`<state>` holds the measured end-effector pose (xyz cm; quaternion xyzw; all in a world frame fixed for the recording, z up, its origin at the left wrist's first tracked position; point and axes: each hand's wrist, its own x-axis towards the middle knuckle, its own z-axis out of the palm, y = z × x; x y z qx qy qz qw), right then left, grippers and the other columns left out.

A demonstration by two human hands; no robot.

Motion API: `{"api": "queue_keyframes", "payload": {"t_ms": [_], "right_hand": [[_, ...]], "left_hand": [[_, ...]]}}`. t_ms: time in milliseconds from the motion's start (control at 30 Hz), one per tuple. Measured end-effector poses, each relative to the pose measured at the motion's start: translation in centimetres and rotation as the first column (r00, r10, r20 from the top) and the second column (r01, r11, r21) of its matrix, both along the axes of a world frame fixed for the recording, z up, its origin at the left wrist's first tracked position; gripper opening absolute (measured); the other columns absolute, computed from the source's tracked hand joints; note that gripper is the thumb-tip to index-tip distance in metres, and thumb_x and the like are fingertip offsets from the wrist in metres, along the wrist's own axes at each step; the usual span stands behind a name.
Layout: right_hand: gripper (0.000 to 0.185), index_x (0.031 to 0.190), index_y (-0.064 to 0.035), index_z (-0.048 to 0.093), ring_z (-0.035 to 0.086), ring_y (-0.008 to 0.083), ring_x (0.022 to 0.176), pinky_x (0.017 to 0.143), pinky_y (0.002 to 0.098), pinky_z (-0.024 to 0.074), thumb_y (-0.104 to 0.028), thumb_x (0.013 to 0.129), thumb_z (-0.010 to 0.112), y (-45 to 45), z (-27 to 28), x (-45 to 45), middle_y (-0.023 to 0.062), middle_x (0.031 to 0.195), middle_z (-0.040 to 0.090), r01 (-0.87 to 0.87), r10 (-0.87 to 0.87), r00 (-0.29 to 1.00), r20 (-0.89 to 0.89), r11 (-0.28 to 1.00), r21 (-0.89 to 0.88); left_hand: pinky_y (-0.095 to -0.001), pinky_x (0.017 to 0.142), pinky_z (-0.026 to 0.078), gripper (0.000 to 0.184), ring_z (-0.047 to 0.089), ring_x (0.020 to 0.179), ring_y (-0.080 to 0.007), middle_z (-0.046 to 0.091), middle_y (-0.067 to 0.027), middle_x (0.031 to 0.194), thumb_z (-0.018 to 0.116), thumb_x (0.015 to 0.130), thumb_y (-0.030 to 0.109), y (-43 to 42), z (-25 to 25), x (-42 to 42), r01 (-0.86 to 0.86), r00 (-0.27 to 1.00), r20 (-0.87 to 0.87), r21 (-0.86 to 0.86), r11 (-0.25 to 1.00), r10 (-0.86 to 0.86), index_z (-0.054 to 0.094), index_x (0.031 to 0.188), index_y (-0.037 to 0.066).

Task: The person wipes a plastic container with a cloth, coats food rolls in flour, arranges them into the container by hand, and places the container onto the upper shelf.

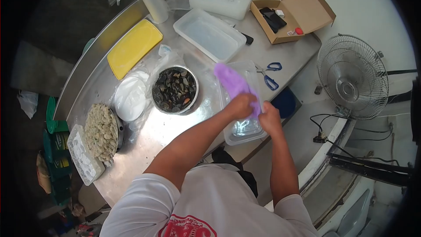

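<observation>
A clear plastic container (246, 137) lies at the front edge of the steel table, just ahead of my body. Closed around a purple cloth (232, 79), my left hand (242, 106) is over this container. The cloth spreads up and left from my fist, and a strip of it shows between both hands. My right hand (270, 118) is closed at the container's right edge, gripping it; the fingers are partly hidden. Blue-handled scissors (269, 75) lie just beyond, and a metal pot (175, 90) of dark mussel-like shells stands to the left.
On the steel table (151, 138) are a frosted tub (209, 35), a second frosted box (219, 2), a yellow lid (134, 48), a plastic-bag roll (152, 0), a white lid (130, 98) and a heaped pale mixture (101, 127). A cardboard box (280, 37) and fan (351, 79) are right.
</observation>
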<state>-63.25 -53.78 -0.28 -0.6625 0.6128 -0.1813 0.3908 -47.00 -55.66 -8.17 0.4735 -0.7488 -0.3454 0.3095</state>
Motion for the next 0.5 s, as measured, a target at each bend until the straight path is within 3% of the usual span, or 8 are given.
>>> {"api": "queue_keyframes", "payload": {"t_ms": [67,133,233,267,333,400,467,500], "right_hand": [[0.022,0.093,0.0008,0.056,0.059,0.0496,0.092,0.077,0.048,0.0476,0.002,0.071,0.049,-0.9,-0.4,-0.3,0.0297,0.086,0.062,0.077,-0.075,0.988,-0.136,0.997,0.01],[0.02,0.09,0.0011,0.054,0.058,0.0504,0.092,0.077,0.0497,0.0466,0.002,0.071,0.05,-1.1,0.2,-0.5,0.0302,0.086,0.061,0.059,-0.058,0.991,-0.122,0.998,0.005],[0.017,0.089,0.0011,0.051,0.057,0.0514,0.092,0.076,0.0524,0.0453,0.003,0.072,0.05,-0.3,0.0,-1.0,0.0308,0.086,0.061,-0.026,0.022,0.995,-0.099,0.999,-0.035],[0.017,0.089,0.0008,0.051,0.057,0.0516,0.092,0.077,0.0535,0.045,0.003,0.072,0.051,-0.3,0.1,-1.1,0.0309,0.086,0.061,-0.105,0.098,0.991,-0.087,0.992,-0.076],[0.019,0.091,0.0005,0.051,0.057,0.0517,0.093,0.077,0.0545,0.0448,0.003,0.072,0.051,-0.1,1.4,-0.8,0.0308,0.086,0.061,-0.183,0.172,0.971,-0.169,0.981,-0.056],[0.02,0.092,0.0002,0.051,0.057,0.0517,0.093,0.078,0.0555,0.0447,0.003,0.073,0.051,0.0,2.0,-1.1,0.0306,0.087,0.061,-0.25,0.236,0.937,-0.258,0.968,-0.025],[0.022,0.094,-0.0006,0.051,0.057,0.0516,0.092,0.079,0.0563,0.0448,0.003,0.073,0.052,0.0,2.0,-1.7,0.0301,0.088,0.062,-0.363,0.346,0.902,-0.259,0.932,-0.018],[0.022,0.094,-0.0006,0.051,0.057,0.0516,0.092,0.079,0.0563,0.0448,0.003,0.073,0.052,0.1,2.3,-1.5,0.0301,0.088,0.062,-0.359,0.342,0.902,-0.263,0.933,-0.018]], "left_hand": [[-0.0432,0.087,0.052,0.034,0.066,0.097,-0.0364,0.071,-0.0181,0.099,0.067,0.068,0.005,3.4,1.3,-0.3,0.351,0.936,-0.081,0.187,0.918,-0.342,0.071,0.102,0.005],[-0.0423,0.086,0.052,0.032,0.067,0.097,-0.0353,0.071,-0.0164,0.1,0.065,0.071,0.005,6.4,2.8,-1.0,0.27,0.961,-0.009,0.235,0.934,-0.275,0.071,0.102,0.005],[-0.041,0.085,0.053,0.023,0.07,0.094,-0.0303,0.072,-0.0134,0.1,0.064,0.08,0.015,6.5,5.5,1.1,0.302,0.817,0.343,0.432,0.85,-0.464,0.073,0.1,0.01],[-0.041,0.085,0.053,0.023,0.07,0.094,-0.0303,0.072,-0.0134,0.1,0.064,0.08,0.015,6.0,6.4,1.4,0.294,0.822,0.343,0.427,0.855,-0.454,0.073,0.1,0.01],[-0.0411,0.082,0.053,0.019,0.07,0.091,-0.028,0.073,-0.0106,0.097,0.066,0.081,0.022,5.1,7.4,2.2,0.423,0.474,0.698,0.355,0.834,-0.537,0.075,0.095,0.013],[-0.0409,0.082,0.053,0.018,0.07,0.089,-0.027,0.073,-0.0088,0.095,0.067,0.08,0.027,2.7,5.4,4.4,0.335,0.543,0.765,0.181,0.925,-0.346,0.074,0.09,0.014],[-0.0403,0.081,0.052,0.014,0.068,0.092,-0.0263,0.072,-0.0093,0.09,0.067,0.079,0.021,-1.2,2.9,8.0,0.266,0.584,0.795,0.002,0.964,-0.163,0.074,0.084,0.011],[-0.0403,0.081,0.052,0.014,0.068,0.092,-0.0263,0.072,-0.0093,0.09,0.067,0.079,0.021,-2.1,2.9,8.9,0.27,0.586,0.793,0.0,0.963,-0.164,0.074,0.084,0.011]]}}
